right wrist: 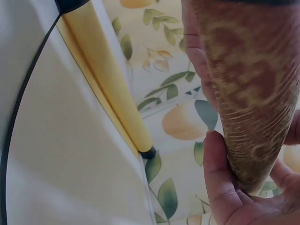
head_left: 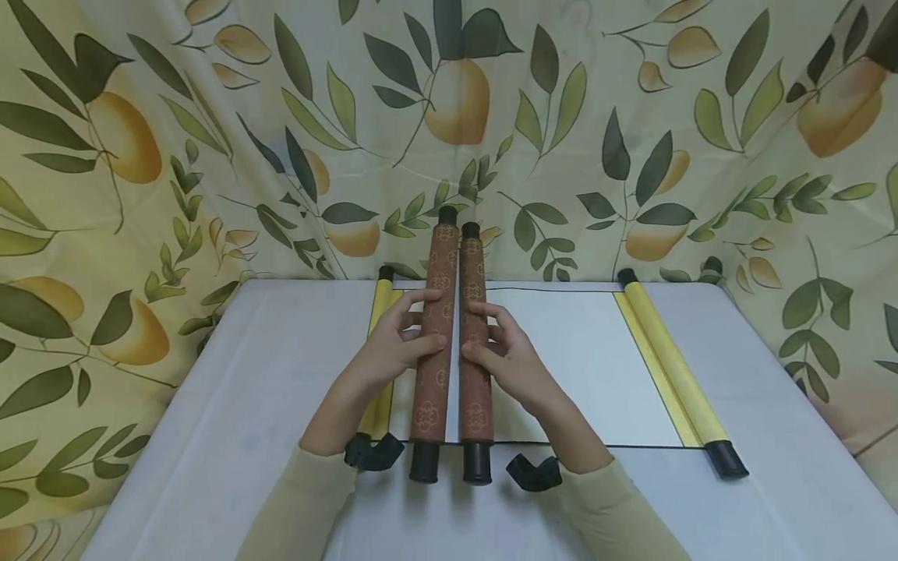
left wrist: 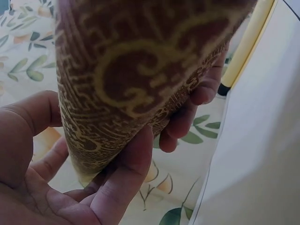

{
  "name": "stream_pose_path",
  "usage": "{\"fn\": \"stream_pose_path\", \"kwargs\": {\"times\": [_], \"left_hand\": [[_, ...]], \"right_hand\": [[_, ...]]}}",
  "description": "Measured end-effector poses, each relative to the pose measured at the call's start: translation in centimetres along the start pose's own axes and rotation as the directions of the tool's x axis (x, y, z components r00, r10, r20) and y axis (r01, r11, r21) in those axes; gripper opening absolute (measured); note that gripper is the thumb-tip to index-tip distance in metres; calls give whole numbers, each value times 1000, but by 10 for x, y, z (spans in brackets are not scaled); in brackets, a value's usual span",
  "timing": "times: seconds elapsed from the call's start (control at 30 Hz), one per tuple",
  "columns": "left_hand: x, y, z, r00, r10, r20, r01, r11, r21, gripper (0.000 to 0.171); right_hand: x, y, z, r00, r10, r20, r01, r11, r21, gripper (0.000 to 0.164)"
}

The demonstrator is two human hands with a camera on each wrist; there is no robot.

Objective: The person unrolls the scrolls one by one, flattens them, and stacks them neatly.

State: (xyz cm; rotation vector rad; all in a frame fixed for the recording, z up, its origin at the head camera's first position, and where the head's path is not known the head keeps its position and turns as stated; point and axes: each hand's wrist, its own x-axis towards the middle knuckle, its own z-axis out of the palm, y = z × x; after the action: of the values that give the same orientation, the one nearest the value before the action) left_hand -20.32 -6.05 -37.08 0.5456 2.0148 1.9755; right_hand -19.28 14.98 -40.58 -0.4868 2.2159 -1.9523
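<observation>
My left hand [head_left: 390, 347] grips a brown scroll roll [head_left: 430, 393] with a pale pattern and black end knobs, thumb on the near side and fingers around it. A second, slightly slimmer-looking brown scroll roll [head_left: 476, 397] is held in my right hand [head_left: 521, 366]. The two rolls stand side by side, a narrow white gap between them; whether they join as one scroll I cannot tell. Both are over a spread-out white scroll sheet [head_left: 561, 366]. In the left wrist view the patterned roll [left wrist: 117, 65] fills the upper middle; the right wrist view shows the other roll [right wrist: 253, 89] between thumb and fingers.
Yellow rollers with black knobs bound the white sheet: the left roller [head_left: 380, 312] is partly behind my left hand, the right roller [head_left: 673, 366] lies at the right. A white-covered table [head_left: 231, 405] carries them. Leaf-and-fruit patterned cloth [head_left: 281, 47] hangs behind and around.
</observation>
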Motion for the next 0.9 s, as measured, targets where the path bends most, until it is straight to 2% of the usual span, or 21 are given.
{"fn": "stream_pose_path", "kwargs": {"times": [0.33, 0.6, 0.73, 0.9], "left_hand": [[-5, 9, 1, 1000, -5, 4, 6, 1000, -13, 58], [-8, 14, 2, 1000, 20, -8, -20, 1000, 2, 57], [-7, 12, 1, 1000, 21, -11, -21, 1000, -9, 58], [-4, 2, -4, 1000, 27, -16, -28, 999, -35, 57]], "right_hand": [[-1, -1, 0, 1000, 17, -19, -18, 999, -33, 48], [-2, -3, -4, 1000, 14, -21, -15, 999, -48, 48], [-1, -3, -6, 1000, 20, -12, -21, 999, -49, 48], [-1, -2, -8, 1000, 16, -11, -17, 998, -58, 50]]}}
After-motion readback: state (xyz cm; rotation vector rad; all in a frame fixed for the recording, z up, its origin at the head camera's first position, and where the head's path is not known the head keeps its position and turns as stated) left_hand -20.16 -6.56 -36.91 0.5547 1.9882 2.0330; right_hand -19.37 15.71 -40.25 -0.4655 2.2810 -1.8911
